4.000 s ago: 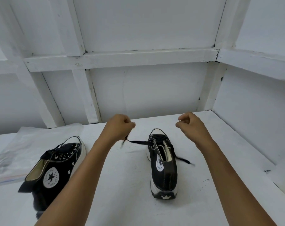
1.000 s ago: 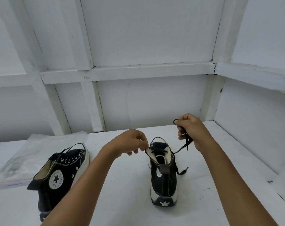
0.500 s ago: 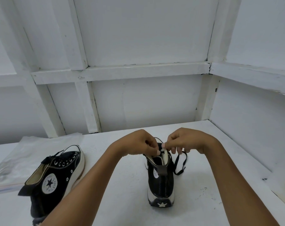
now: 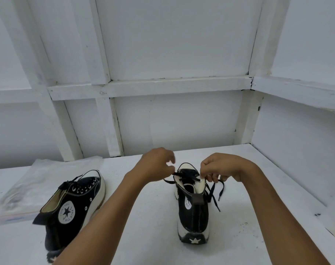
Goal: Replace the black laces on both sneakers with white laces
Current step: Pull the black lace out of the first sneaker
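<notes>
White table (image 4: 153, 226); left hand (image 4: 157, 165), right hand (image 4: 220, 165) pinch black lace (image 4: 187, 172); patch (image 4: 66, 212): "ALL STAR".

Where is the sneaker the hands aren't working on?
In the head view, the other sneaker sits left on the table, beside the plastic bag and left of the left forearm.

Reaching in with both bare forearms from the bottom edge: left from about 7 o'clock angling toward 1, right from 5 o'clock angling toward 11. Backs of both hands up toward the camera. Pinching the black lace (image 4: 187, 172) with the left hand (image 4: 156, 166), other fingers loosely curled. Nipping the top edge of the sneaker (image 4: 193, 217) with the right hand (image 4: 219, 166), sitting at 3 o'clock of the left, close but not touching.
</notes>
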The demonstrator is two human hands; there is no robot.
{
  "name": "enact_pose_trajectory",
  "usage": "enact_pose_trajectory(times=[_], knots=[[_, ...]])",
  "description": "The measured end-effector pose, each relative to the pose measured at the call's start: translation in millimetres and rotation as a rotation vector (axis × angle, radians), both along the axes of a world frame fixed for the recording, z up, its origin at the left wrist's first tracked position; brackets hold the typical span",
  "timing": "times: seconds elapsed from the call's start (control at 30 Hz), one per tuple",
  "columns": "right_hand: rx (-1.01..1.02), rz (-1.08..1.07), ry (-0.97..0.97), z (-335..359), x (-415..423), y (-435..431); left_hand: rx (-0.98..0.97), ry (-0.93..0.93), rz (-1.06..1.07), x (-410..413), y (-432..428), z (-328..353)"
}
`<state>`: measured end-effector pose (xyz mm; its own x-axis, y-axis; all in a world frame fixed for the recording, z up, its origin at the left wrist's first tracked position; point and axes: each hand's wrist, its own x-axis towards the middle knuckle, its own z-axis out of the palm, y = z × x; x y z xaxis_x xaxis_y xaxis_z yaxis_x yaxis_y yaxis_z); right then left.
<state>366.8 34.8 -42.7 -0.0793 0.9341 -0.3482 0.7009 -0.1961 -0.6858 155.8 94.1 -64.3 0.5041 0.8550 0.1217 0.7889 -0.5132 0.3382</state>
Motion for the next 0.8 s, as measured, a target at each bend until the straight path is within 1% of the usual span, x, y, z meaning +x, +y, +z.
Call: enact_pose_trajectory(times=[0.07,0.13,0.23,0.3,0.37,0.43,0.5,0.67,0.73,0.8], knots=[[0.004,0.008,0.002,0.2,-1.8,1.4,-0.033,-0.033,-0.146,5.6,-7.2,4.9],[0.005,0.012,0.006,-0.1,-2.0,1.9,-0.062,-0.031,-0.212,13.7,-12.0,8.1],[0.006,0.017,0.017,-0.8,-1.5,2.3,-0.139,-0.002,-0.246,22.3,-13.2,10.1],[0.007,0.019,0.016,-1.4,-1.0,2.4,-0.152,0.034,-0.266,25.3,-13.1,9.6],[0.007,0.017,0.016,-2.1,0.4,1.5,-0.162,-0.021,-0.255,25.5,-11.9,8.1],[0.006,0.016,0.019,-3.0,3.1,0.2,-0.168,-0.152,-0.191,21.9,-8.9,8.1],[0.004,0.016,0.023,-3.9,6.7,-0.9,-0.114,-0.241,-0.09,17.2,-3.5,10.0],[-0.002,0.029,0.033,-4.6,8.5,-1.3,0.089,-0.388,0.224,5.9,3.7,11.5],[0.001,0.035,0.03,-4.5,7.0,-0.2,0.121,-0.455,0.328,1.6,5.9,11.4],[0.003,0.032,0.033,-4.5,6.0,1.5,0.129,-0.469,0.371,-1.9,7.2,12.3]])
